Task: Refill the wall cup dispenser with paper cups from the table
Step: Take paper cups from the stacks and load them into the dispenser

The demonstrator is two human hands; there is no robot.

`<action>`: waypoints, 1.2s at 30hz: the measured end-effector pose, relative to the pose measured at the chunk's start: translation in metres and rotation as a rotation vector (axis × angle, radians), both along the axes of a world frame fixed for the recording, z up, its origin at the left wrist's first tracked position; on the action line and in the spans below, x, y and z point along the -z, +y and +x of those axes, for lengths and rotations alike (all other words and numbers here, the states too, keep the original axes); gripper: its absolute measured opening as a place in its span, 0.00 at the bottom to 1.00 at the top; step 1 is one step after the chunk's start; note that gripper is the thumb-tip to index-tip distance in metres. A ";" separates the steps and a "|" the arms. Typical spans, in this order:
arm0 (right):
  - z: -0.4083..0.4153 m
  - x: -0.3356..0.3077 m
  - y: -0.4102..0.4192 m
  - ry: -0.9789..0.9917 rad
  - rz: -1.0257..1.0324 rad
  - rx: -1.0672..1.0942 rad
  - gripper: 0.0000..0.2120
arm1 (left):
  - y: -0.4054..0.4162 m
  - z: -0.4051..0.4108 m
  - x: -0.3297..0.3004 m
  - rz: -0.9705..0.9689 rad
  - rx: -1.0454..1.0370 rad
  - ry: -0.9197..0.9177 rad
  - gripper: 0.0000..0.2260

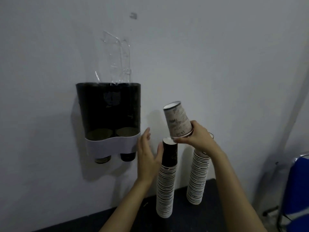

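Observation:
A dark two-tube cup dispenser (108, 114) with a pale lower band hangs on the wall, cup bottoms poking out below. Two tall stacks of upside-down paper cups stand on the black table (180, 220): a left stack (166, 186) topped by a dark cup and a right stack (198, 178). My right hand (194, 138) grips one light printed cup (178, 120) by its rim, upside down and tilted, above the stacks. My left hand (148, 153) is spread with straight fingers between the dispenser and the left stack, its thumb near the top dark cup.
Clear plastic wrap (117, 57) juts up from the dispenser's top against the white wall. A blue chair (296, 186) with a metal frame stands at the right edge. A small hook (133, 15) sits high on the wall.

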State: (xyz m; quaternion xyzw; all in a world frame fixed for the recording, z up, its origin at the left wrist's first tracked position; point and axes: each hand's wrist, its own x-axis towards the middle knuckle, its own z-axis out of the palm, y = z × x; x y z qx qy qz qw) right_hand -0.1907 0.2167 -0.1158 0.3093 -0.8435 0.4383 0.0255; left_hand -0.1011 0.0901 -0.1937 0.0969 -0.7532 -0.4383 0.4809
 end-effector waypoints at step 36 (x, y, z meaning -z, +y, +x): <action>0.100 -0.134 -0.189 0.084 -0.063 -0.549 0.20 | -0.110 0.094 -0.002 -0.681 -0.524 -0.481 0.31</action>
